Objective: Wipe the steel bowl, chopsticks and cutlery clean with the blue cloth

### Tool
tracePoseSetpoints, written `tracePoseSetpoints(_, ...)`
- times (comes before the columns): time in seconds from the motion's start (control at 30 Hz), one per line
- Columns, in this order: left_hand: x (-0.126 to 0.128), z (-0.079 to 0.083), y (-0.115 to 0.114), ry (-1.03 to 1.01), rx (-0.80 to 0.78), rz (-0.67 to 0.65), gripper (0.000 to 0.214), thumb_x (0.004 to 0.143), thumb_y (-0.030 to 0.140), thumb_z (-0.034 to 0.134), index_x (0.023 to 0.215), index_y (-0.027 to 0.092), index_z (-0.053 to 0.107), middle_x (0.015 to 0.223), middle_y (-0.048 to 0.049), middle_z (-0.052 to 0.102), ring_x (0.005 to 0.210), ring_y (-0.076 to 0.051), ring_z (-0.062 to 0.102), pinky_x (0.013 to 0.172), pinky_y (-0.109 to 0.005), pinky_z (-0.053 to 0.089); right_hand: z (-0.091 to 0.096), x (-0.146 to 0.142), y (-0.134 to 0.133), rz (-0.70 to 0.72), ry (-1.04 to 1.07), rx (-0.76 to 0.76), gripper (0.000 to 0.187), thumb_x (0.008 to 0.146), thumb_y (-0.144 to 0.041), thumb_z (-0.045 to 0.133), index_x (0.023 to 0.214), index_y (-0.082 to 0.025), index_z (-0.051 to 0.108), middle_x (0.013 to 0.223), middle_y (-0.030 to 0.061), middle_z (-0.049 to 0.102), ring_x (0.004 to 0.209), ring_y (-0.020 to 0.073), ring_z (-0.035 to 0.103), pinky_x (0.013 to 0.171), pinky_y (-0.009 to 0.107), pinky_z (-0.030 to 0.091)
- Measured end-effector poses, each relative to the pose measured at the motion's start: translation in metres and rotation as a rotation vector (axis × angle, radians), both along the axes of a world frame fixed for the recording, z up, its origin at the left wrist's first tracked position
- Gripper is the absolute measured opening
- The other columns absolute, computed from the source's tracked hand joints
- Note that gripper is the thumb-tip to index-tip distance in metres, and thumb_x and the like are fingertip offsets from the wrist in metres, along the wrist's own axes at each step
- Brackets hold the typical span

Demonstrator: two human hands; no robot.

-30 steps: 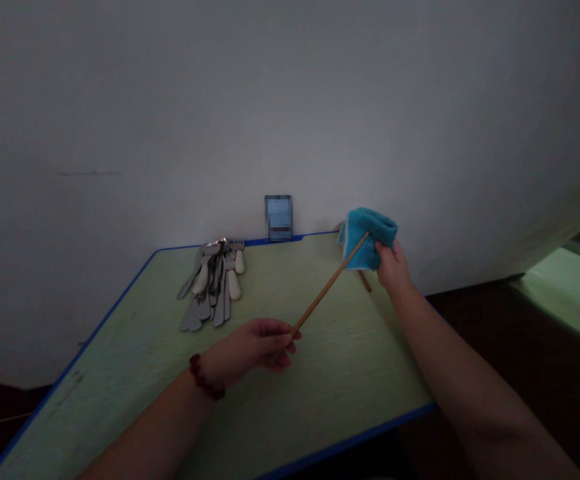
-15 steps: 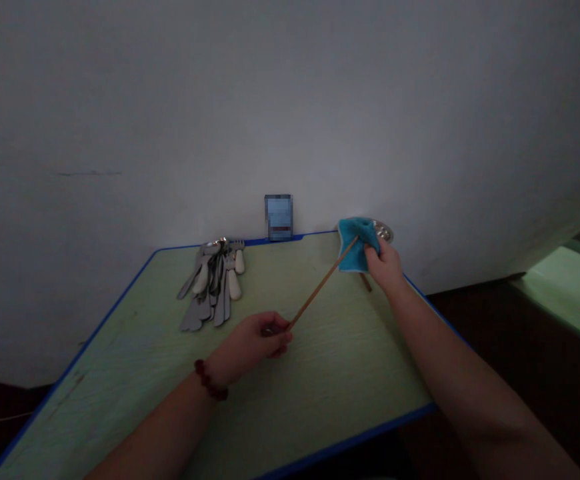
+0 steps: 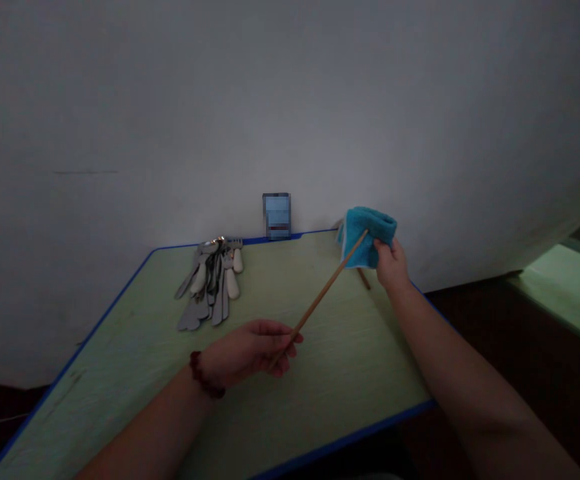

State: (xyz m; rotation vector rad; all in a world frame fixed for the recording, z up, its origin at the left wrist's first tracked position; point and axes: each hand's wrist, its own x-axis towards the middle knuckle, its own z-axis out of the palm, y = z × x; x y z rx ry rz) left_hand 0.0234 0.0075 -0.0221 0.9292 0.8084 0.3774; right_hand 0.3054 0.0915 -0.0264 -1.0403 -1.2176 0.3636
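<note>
Pinched in the fingers of my left hand (image 3: pixel 257 347) is a thin wooden chopstick (image 3: pixel 326 288), slanting up and to the right above the table. Its far end lies against a blue cloth (image 3: pixel 367 230) with a pale edge. My right hand (image 3: pixel 391 263) grips the right side of that cloth, thumb and fingers closed on it. Below the cloth, part of another brown stick (image 3: pixel 364 279) shows on the table; its upper end is hidden. A pile of cutlery (image 3: pixel 213 283), with spoons, forks and flat grey handles, lies at the back left.
The pale green table (image 3: pixel 290 407) has a blue rim and stands against a grey wall (image 3: pixel 290 100). A small blurred screen (image 3: pixel 277 217) leans upright at the table's back edge. Another green surface (image 3: pixel 565 293) is off to the right.
The cloth and my right hand have shifted slightly right, covering most of the shiny metal dish behind. More of the chopstick's near end now shows below my left fingers.
</note>
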Motion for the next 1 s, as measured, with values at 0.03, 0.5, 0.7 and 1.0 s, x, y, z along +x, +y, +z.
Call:
tracePoseSetpoints(0.03, 0.0, 0.0, 0.0, -0.022, -0.021, -0.008, 0.023, 0.063, 0.028, 0.065, 0.08, 0.012, 0.063, 0.063, 0.0011, 0.058, 0.051, -0.007, 0.053, 0.049, -0.021, 0.039, 0.0, 0.0, -0.001, -0.002, 0.024, -0.003, 0.025, 0.069, -0.031, 0.046, 0.087, -0.021, 0.06, 0.081, -0.0012, 0.062, 0.077, 0.0153, 0.054, 0.076, 0.033, 0.042)
tracePoseSetpoints(0.5, 0.009, -0.002, 0.002, 0.458, 0.518, 0.165, 0.024, 0.061, 0.035, 0.059, 0.073, 0.014, 0.056, 0.059, 0.0025, 0.056, 0.056, -0.011, 0.051, 0.057, -0.024, 0.039, 0.002, -0.008, -0.002, -0.101, -0.131, -0.122, 0.025, 0.069, -0.027, 0.042, 0.084, -0.018, 0.061, 0.072, 0.0007, 0.059, 0.069, 0.0161, 0.052, 0.069, 0.032, 0.041)
tracePoseSetpoints(0.7, 0.008, 0.003, 0.003, 0.564, 0.62, 0.194, 0.024, 0.062, 0.037, 0.056, 0.071, 0.016, 0.059, 0.062, -0.0001, 0.06, 0.06, -0.014, 0.054, 0.059, -0.026, 0.041, 0.005, -0.009, -0.004, -0.11, -0.169, -0.141, 0.028, 0.07, -0.028, 0.041, 0.087, -0.018, 0.061, 0.078, 0.0021, 0.061, 0.074, 0.0176, 0.053, 0.071, 0.032, 0.041)
tracePoseSetpoints(1.0, 0.01, 0.003, 0.002, 0.455, 0.37, 0.208, 0.027, 0.063, 0.035, 0.057, 0.079, 0.013, 0.06, 0.065, -0.0011, 0.061, 0.057, -0.011, 0.054, 0.06, -0.024, 0.044, -0.002, -0.011, 0.002, -0.05, 0.054, -0.206, 0.026, 0.066, -0.033, 0.047, 0.084, -0.02, 0.06, 0.077, 0.0004, 0.061, 0.074, 0.017, 0.054, 0.073, 0.034, 0.042)
